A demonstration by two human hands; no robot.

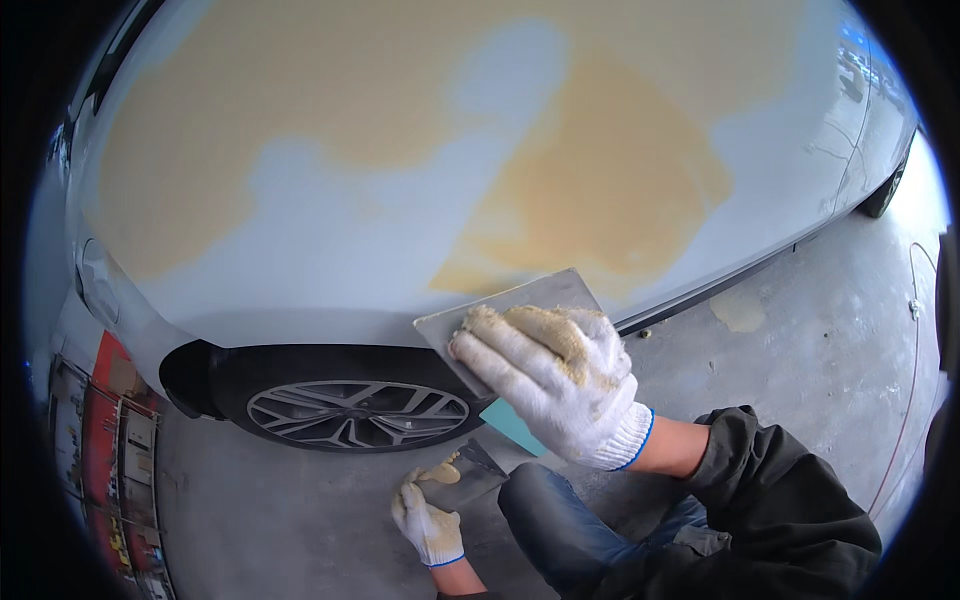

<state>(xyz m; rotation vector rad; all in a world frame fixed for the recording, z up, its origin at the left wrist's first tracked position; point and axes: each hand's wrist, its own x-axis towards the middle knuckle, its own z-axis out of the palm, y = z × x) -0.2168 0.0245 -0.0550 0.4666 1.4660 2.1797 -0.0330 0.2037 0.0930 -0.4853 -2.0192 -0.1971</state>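
My right hand point(560, 385), in a white knit glove smeared with beige filler, is closed on a flat grey filler spreader point(545, 292). The spreader lies just over the lower edge of a white car panel point(350, 270); whether it touches the panel is hard to tell. Broad tan filler patches point(610, 180) cover much of the panel, one right above the spreader. Lower down, by my knee, my gloved left hand point(428, 525) grips a grey putty plate point(472, 484) with a lump of beige filler point(442, 470) on it.
A car wheel point(358, 414) in a black arch stands left of my right hand. Behind that hand a teal sheet point(513, 428) shows partly. Red shelving point(105, 450) with assorted items is at far left. A thin hose point(914, 380) runs along the grey floor at right.
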